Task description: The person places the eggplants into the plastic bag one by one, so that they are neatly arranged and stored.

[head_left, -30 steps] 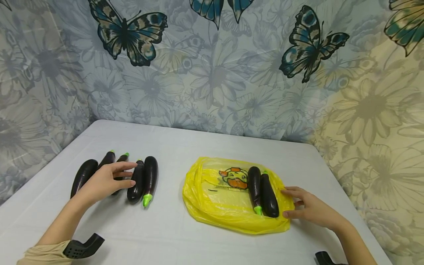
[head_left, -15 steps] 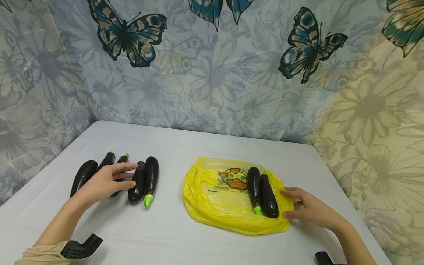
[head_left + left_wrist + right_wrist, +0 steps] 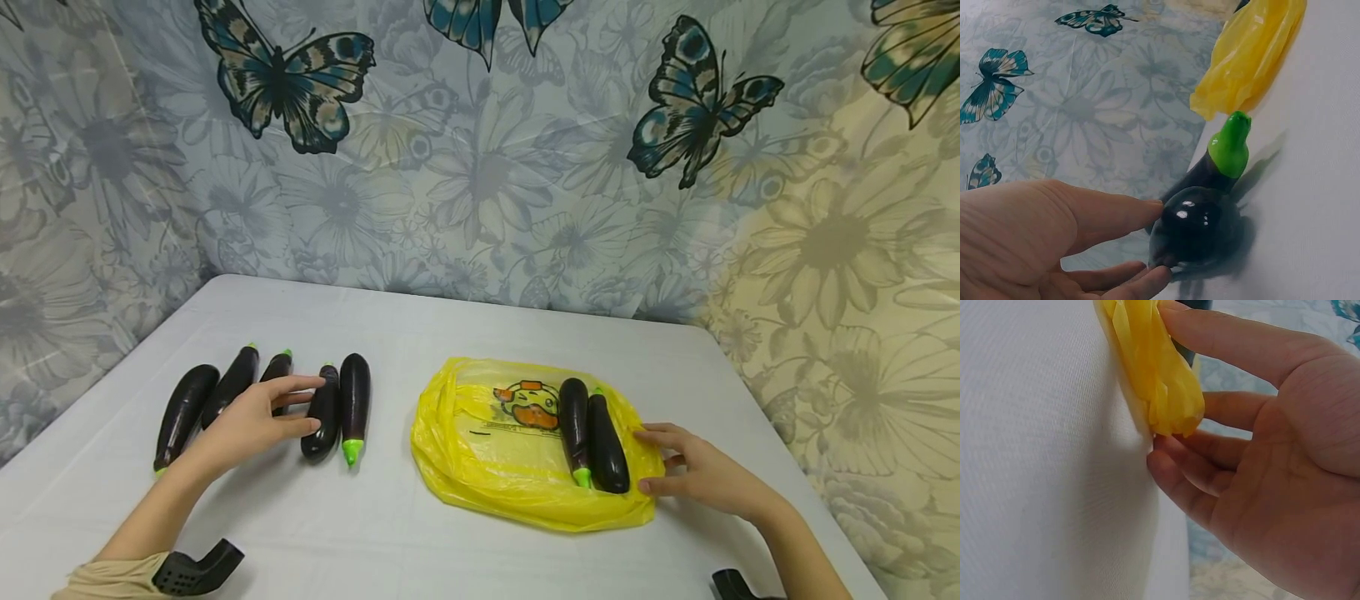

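My left hand touches the near-left side of a dark purple eggplant with thumb and fingertips, its fingers mostly straight. Right beside that lies another eggplant, green stem toward me; its stem end also shows behind the first eggplant in the left wrist view. My right hand holds the right edge of a yellow plastic bag, thumb and fingers on either side of it. On the bag's right part lie two eggplants side by side.
More eggplants lie left of and behind my left hand, one partly hidden by it. A white cloth covers the table. Behind its far edge hangs a butterfly-patterned backdrop.
My left hand has moved slightly right, and the two eggplants in front of it have slid right too. My right hand and the bag have stayed put.
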